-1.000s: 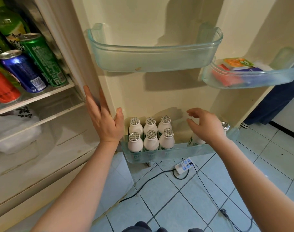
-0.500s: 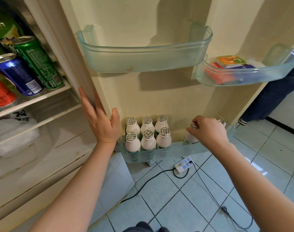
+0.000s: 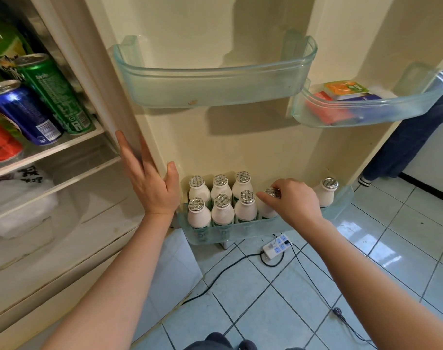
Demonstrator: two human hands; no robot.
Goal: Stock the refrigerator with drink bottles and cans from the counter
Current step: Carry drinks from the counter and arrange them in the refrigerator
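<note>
Fridge door (image 3: 240,147) swung wide, low door bin (image 3: 215,236) under both hands. L hand (image 3: 152,188) flat, fingers straight on door edge. R hand (image 3: 296,203) pinches cap of white bottle (image 3: 266,210), standing in bin; six-bottle block (image 3: 221,213) just left of fingertips. Pls nudge it snug vs. block, upright, before letting go.
</note>
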